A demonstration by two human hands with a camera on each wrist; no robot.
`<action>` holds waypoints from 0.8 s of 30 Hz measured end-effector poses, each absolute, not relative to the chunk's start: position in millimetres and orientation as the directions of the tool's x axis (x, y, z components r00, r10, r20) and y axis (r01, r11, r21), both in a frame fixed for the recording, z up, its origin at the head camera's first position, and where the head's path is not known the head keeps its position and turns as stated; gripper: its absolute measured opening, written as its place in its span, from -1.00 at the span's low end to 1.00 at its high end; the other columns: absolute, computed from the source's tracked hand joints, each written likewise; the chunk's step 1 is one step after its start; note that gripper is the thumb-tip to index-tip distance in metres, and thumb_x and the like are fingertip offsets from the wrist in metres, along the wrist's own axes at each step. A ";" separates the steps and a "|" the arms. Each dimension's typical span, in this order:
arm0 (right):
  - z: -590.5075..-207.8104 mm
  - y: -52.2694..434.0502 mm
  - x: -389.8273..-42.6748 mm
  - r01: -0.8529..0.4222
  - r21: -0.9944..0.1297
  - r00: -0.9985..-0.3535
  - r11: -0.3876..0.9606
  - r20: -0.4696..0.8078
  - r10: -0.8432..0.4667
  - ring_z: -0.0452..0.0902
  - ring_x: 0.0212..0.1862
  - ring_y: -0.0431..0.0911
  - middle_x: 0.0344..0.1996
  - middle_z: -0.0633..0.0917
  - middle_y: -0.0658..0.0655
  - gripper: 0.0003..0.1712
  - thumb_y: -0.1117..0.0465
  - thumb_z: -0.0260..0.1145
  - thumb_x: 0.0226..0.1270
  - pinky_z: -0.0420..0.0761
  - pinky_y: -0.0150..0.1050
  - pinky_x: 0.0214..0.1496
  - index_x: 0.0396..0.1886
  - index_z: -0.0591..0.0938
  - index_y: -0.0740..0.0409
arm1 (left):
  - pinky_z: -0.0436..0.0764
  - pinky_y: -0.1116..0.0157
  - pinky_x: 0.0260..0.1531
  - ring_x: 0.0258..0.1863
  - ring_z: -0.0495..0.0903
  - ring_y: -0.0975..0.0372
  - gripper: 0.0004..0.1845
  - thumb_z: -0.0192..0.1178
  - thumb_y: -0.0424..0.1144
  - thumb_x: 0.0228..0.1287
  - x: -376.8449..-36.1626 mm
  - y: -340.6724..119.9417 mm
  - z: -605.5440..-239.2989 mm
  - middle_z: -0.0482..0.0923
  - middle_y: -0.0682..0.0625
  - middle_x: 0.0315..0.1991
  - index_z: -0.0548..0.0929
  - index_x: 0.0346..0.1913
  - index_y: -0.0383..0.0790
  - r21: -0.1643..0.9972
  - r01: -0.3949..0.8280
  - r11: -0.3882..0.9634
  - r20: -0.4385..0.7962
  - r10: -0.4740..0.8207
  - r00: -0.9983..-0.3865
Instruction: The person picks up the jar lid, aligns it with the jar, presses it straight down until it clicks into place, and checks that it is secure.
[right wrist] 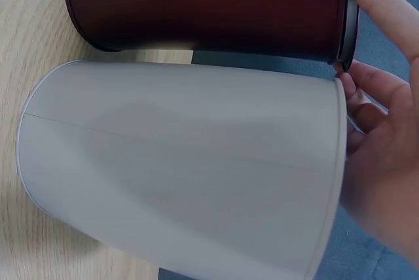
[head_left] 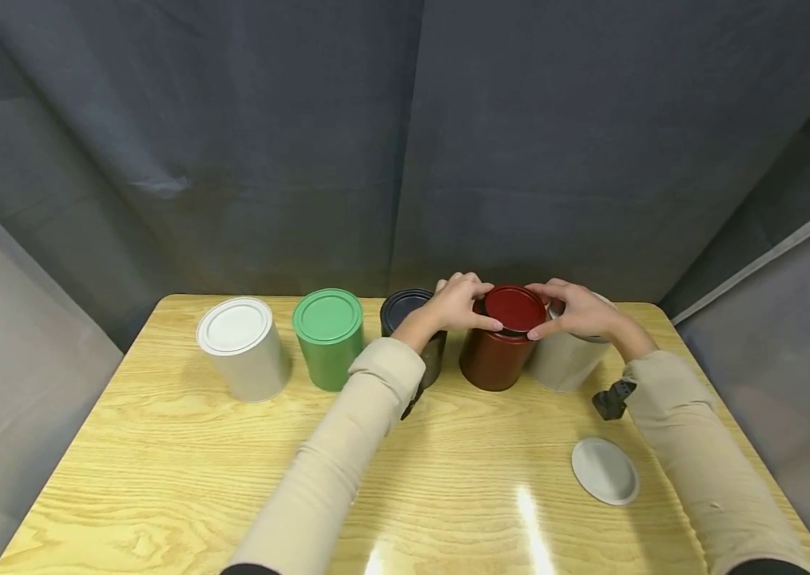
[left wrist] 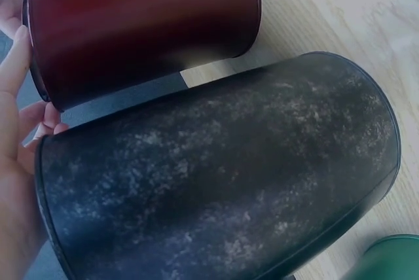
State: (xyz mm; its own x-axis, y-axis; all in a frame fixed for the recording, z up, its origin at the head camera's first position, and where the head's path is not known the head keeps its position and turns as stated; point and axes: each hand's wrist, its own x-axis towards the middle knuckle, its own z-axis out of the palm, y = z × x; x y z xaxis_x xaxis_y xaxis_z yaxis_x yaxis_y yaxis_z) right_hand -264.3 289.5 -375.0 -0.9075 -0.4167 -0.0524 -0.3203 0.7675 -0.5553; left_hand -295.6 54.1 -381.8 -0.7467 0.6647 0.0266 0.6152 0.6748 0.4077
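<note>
- On the wooden table [head_left: 160, 447], the red can [head_left: 497, 359] stands between a black can [head_left: 405, 313] and a grey can [head_left: 565, 361].
- Left hand [head_left: 457, 303] and right hand [head_left: 572, 310] both pinch the red lid [head_left: 514, 308] at its rim, atop the red can.
- Near-right of the red can, a loose grey lid [head_left: 605, 470] lies flat.

Black can [left wrist: 222, 182] fills the frame from centre to five o'clock. Red can [left wrist: 141, 28] sits at twelve o'clock, fingers [left wrist: 14, 64] touching its lid rim at nine o'clock. Green can [left wrist: 393, 260] peeks in at five o'clock, pale bench [left wrist: 340, 12] at two.

A light wooden table [head_left: 160, 447] stands before grey curtain walls [head_left: 405, 136]
</note>
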 end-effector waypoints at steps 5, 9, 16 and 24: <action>-375.8 288.2 -265.6 -0.308 -0.585 -0.902 0.750 -0.072 -0.426 0.34 -0.21 -0.01 -0.19 0.48 0.16 -0.11 0.00 0.48 -0.08 0.42 -0.14 -0.23 0.23 0.37 0.28 | 0.17 0.30 -0.22 -0.10 0.26 0.27 -0.29 0.23 0.19 0.03 -296.3 53.8 -380.6 0.40 0.10 -0.12 0.43 0.23 -0.07 0.402 0.595 0.696 -0.003 0.651 -0.759; -376.6 288.1 -266.0 -0.308 -0.600 -0.896 0.738 -0.079 -0.438 0.33 -0.17 0.01 -0.16 0.48 0.19 -0.12 0.02 0.48 -0.08 0.44 -0.14 -0.23 0.22 0.37 0.31 | 0.17 0.29 -0.22 -0.07 0.27 0.24 -0.28 0.23 0.19 0.03 -295.8 53.6 -379.2 0.41 0.09 -0.09 0.43 0.23 -0.10 0.404 0.591 0.698 -0.017 0.652 -0.758; -374.1 286.6 -262.6 -0.302 -0.603 -0.892 0.738 -0.093 -0.442 0.32 -0.14 0.02 -0.15 0.47 0.20 -0.12 0.03 0.46 -0.05 0.44 -0.15 -0.22 0.23 0.35 0.32 | 0.18 0.30 -0.25 -0.10 0.31 0.25 -0.27 0.23 0.20 0.01 -296.4 53.7 -379.5 0.41 0.08 -0.10 0.43 0.23 -0.08 0.396 0.596 0.699 -0.023 0.657 -0.754; -372.3 285.9 -259.4 -0.314 -0.583 -0.894 0.750 -0.085 -0.440 0.29 -0.17 0.01 -0.15 0.46 0.20 -0.14 0.07 0.45 -0.03 0.38 -0.15 -0.23 0.25 0.34 0.31 | 0.17 0.28 -0.22 -0.05 0.29 0.24 -0.26 0.23 0.19 0.02 -294.6 52.1 -379.5 0.39 0.06 -0.06 0.41 0.25 -0.10 0.424 0.581 0.695 -0.030 0.652 -0.757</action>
